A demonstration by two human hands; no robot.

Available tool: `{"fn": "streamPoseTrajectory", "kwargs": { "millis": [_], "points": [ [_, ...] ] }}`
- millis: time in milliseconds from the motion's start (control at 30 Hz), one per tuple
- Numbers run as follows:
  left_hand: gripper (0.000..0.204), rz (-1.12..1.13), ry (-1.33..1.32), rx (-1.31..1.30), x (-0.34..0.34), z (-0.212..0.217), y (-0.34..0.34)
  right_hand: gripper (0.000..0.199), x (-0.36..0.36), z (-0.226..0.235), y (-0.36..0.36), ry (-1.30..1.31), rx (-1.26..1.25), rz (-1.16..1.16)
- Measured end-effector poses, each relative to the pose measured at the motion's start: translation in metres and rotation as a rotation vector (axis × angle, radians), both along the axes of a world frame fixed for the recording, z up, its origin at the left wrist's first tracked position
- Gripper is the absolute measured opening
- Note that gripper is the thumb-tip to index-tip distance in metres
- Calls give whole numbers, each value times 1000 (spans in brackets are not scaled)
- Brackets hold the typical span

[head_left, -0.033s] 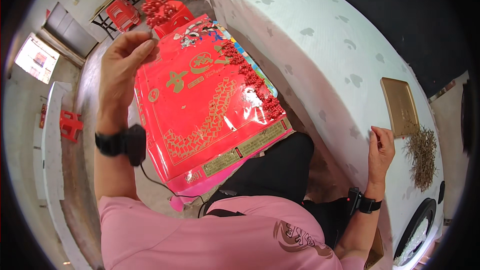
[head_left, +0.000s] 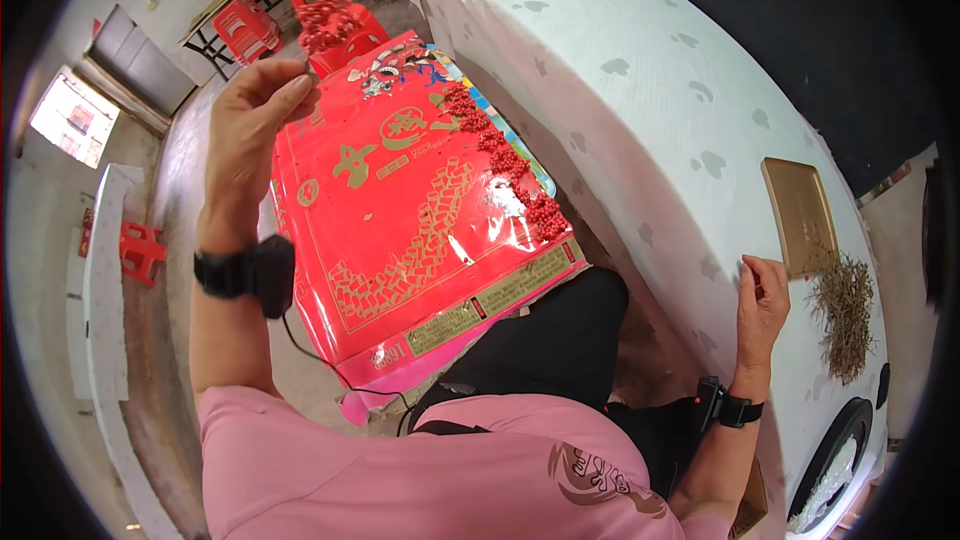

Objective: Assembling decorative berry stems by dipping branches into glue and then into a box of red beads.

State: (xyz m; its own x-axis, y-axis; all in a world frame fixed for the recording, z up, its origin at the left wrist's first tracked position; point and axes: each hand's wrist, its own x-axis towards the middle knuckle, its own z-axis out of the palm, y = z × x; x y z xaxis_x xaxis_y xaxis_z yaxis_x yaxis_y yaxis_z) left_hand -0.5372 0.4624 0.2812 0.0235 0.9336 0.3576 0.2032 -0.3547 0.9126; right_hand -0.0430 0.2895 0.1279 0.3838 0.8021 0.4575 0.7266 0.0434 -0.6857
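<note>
Table: a long table (head_left: 640, 60) under a pale cloth with a faint heart pattern ran along your right side, from the far end down to the near right corner.
Red sheet: a big glossy red sheet (head_left: 400, 240) with gold print lay across your lap beside the table's left edge, its gold-banded near edge over your dark trousers.
Red pieces: a line of small red cylinders (head_left: 500, 155) ran down the sheet's right edge; a second cluster (head_left: 325, 15) sat past its far end.
Gold tray: a flat gold tray (head_left: 795, 210) lay on the table toward its near right part.
Brown strands: a loose heap of thin brown strands (head_left: 845, 315) lay just beside the tray's near corner.
Left hand: your left hand (head_left: 255, 125) was raised over the sheet's far left corner, fingers (head_left: 290, 90) curled and pinched together at the tips; what they pinched was too small to tell.
Right hand: your right hand (head_left: 762, 305) rested on the cloth just beside the tray's near edge, fingers together, clamped on nothing visible.
</note>
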Motion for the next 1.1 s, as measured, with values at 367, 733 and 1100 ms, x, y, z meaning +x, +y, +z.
{"fn": "streamPoseTrajectory", "kwargs": {
  "millis": [367,733,1100],
  "points": [
    [18,153,22,33,-48,-93,189,3,-2,-1,11,-86,-102,-56],
    [16,388,11,-129,-51,-276,288,11,-6,0,16,-54,-271,-143],
    [19,480,107,-252,-8,-352,331,15,-1,-1,8,-89,-336,-126]
  ]
}}
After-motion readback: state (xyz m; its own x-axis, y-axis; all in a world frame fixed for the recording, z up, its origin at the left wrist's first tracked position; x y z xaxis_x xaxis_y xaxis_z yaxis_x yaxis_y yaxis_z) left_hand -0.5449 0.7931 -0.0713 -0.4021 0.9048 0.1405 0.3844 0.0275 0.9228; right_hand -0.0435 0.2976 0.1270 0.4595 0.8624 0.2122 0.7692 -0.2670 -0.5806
